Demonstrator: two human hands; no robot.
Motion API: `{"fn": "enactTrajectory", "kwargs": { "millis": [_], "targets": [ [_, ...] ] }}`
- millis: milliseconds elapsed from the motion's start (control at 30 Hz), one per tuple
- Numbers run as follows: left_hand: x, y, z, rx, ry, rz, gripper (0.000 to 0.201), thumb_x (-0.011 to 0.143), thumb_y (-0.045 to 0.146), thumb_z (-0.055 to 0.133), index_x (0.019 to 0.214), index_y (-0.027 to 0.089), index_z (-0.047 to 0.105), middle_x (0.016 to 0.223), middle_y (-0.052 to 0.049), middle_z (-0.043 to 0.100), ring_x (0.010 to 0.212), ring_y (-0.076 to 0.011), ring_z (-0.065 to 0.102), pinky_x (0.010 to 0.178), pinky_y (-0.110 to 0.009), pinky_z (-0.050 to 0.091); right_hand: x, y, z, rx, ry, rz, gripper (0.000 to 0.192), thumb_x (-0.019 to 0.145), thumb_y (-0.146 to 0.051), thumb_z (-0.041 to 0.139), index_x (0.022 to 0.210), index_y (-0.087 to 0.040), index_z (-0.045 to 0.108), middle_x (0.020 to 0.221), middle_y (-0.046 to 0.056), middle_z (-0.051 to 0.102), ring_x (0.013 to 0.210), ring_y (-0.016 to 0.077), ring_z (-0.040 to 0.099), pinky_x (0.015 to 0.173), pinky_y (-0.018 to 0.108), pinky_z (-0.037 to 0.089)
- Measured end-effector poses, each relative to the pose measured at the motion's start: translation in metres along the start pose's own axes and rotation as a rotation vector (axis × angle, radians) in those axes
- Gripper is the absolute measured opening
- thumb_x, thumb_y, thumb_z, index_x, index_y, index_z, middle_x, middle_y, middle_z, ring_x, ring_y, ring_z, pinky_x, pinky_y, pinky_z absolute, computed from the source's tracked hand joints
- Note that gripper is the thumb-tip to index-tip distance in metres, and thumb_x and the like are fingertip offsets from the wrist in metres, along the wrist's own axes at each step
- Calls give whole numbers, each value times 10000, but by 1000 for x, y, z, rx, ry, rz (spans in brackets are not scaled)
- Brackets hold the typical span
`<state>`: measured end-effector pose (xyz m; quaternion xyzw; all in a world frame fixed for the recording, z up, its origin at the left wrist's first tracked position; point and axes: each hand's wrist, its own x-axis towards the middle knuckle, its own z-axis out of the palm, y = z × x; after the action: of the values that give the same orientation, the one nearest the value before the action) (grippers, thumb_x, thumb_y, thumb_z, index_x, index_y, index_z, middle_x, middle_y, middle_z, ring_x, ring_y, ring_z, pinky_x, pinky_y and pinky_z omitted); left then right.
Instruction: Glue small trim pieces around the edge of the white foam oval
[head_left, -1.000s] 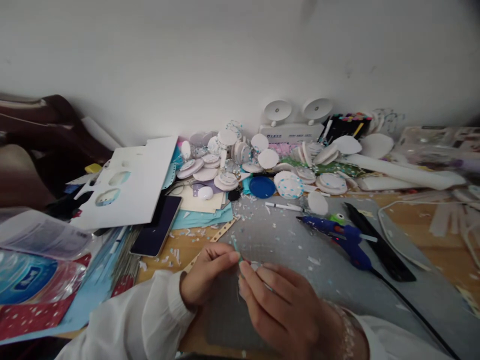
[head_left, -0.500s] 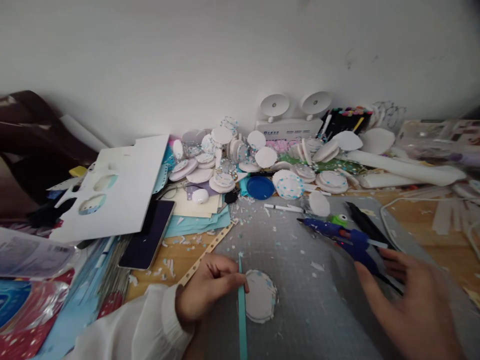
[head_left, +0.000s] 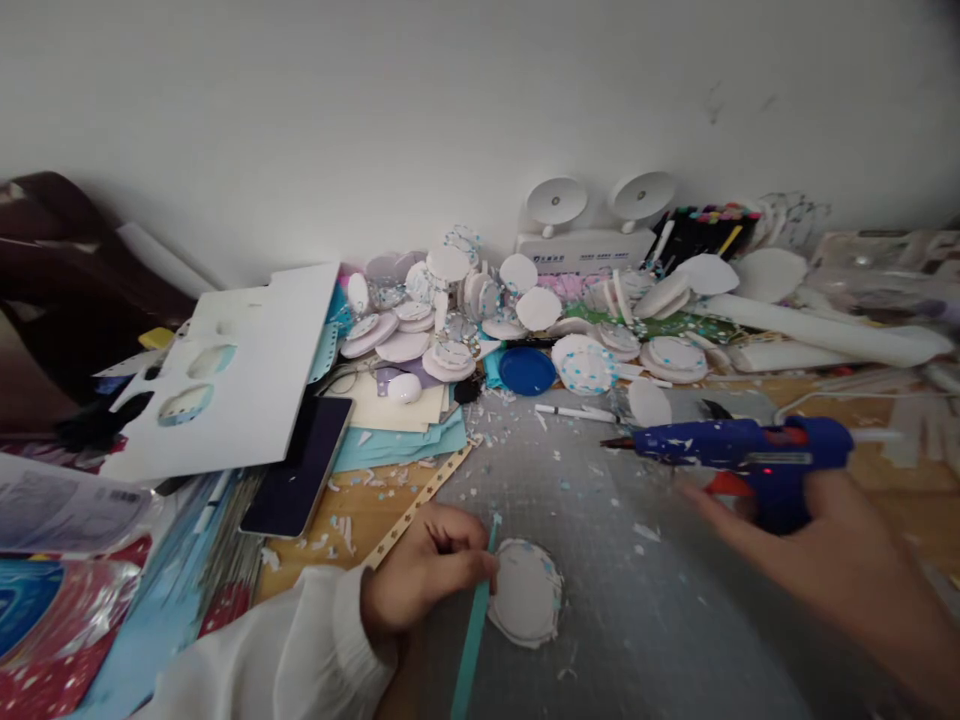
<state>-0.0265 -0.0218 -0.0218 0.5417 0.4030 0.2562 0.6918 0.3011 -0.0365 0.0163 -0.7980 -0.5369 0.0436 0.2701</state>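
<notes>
My right hand is wrapped round the grip of a blue hot glue gun, held above the mat with its dark nozzle pointing left. A clear glue stick sticks out of its back end. Between thumb and fingers, my left hand pinches a narrow teal paper strip. Right beside that strip, a round white disc with bluish specks along its edge lies flat on the grey cutting mat; my left fingertips are at its left edge.
White discs are heaped along the wall, with a blue lid and a white pen before them. To the left lie a phone, a cut-out white board and teal paper sheets. Paper scraps litter the mat.
My right hand has taken hold of the glue gun and lifted it off the mat, turning it level. The teal strip in my left hand has tilted, its lower end swinging left.
</notes>
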Motion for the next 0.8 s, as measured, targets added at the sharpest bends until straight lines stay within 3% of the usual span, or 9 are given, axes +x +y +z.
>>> {"fn": "enactTrajectory", "kwargs": {
  "millis": [200, 400, 800],
  "targets": [
    [1, 7, 2, 50, -37, -2, 355, 749, 382, 702, 524, 151, 554, 455, 65, 357, 442, -67, 265, 438, -241, 160, -16, -37, 26, 244, -58, -217, 205, 630, -440, 591, 543, -282, 496, 446, 8, 594, 388, 203, 576, 402, 320, 463],
    [0, 11, 5, 80, -63, -38, 354, 721, 344, 682, 505, 180, 455, 460, 60, 367, 439, -66, 283, 425, -231, 171, -32, -32, 43, 339, -57, -330, 88, 661, -333, 575, 599, -273, 555, 447, -6, 619, 378, 196, 605, 380, 285, 486],
    [-1, 14, 4, 98, -109, -54, 347, 712, 305, 673, 498, 185, 428, 460, 64, 354, 435, -57, 269, 415, -228, 170, -32, -28, 48, 329, -78, -376, 136, 695, -301, 563, 565, -273, 534, 407, -17, 586, 314, 176, 555, 323, 266, 445]
  ]
}}
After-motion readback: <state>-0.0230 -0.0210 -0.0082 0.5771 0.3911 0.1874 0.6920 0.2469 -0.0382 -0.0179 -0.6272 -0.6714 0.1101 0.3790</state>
